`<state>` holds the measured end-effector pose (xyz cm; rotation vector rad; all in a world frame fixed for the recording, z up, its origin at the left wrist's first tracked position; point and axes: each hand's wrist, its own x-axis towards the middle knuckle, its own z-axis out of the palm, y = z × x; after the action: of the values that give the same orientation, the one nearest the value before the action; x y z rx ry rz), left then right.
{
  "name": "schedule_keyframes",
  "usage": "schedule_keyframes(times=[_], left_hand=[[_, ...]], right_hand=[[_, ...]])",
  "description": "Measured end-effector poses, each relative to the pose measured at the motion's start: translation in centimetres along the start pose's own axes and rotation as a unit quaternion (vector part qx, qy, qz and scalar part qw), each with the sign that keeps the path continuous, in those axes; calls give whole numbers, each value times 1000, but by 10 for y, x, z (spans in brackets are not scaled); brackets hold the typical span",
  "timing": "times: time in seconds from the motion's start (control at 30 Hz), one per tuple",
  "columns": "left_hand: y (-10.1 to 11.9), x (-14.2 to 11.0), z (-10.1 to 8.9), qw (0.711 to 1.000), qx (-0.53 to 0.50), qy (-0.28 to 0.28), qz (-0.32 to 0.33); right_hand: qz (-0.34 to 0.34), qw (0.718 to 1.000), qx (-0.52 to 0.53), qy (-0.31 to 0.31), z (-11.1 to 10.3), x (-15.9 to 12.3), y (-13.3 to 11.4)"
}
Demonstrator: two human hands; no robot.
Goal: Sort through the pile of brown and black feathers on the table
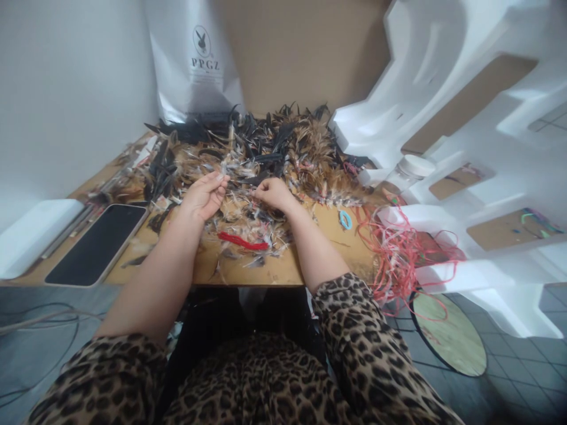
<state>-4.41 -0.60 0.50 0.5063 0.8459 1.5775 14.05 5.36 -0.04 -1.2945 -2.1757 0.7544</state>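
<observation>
Your left hand [206, 195] and right hand [272, 193] face each other, a little apart, over the middle of the pile of feathers [310, 139] on the desk [349, 254]. On each, thumb and fingertips are drawn together; pale wisps show by your left fingertips and a reddish bit by your right, but you cannot tell what, if anything, either pinch has hold of.

Between your hands lies a dark feather [257, 179], its long axis running roughly left to right, the right end slightly farther from you; which end is the tip is too blurred to tell. At the far edge of the pile, several black feathers point up and away from you. The brown ones on the right slope toward the near right.

On your near side of the hands, a bundle of red cord [243, 241] lies left to right, its right end slightly nearer you. To your right are a blue ring [345, 220] and tangled pink strands [394, 260]. To your left, a phone [97, 245] slants from near left to far right beside a white box [38, 236].
</observation>
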Motion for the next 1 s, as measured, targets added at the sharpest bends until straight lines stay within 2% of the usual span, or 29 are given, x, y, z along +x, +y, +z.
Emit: schedule_keyframes(times=[0.17,0.23,0.3,0.43,0.53,0.67,1.0], left_hand=[[-1,0,-3,999,-9,-32,-17],[-2,1,-3,999,-10,-34,-18],[-2,1,-4,999,-12,-35,-17],[-3,2,-5,999,-17,-42,-15],[-3,2,-5,998,-15,-52,-17],[-2,0,-3,998,-4,-59,-20],[-5,-1,-1,998,17,-51,-24]], right_hand=[[-17,999,-18,-32,8,2,3],[-17,998,31,-45,8,1,1],[12,989,134,-63,5,0,-1],[81,924,361,-96,-6,-3,-4],[83,885,445,-110,-9,-2,-3],[80,872,467,-121,-8,-1,-4],[78,880,439,-161,-8,-5,-10]])
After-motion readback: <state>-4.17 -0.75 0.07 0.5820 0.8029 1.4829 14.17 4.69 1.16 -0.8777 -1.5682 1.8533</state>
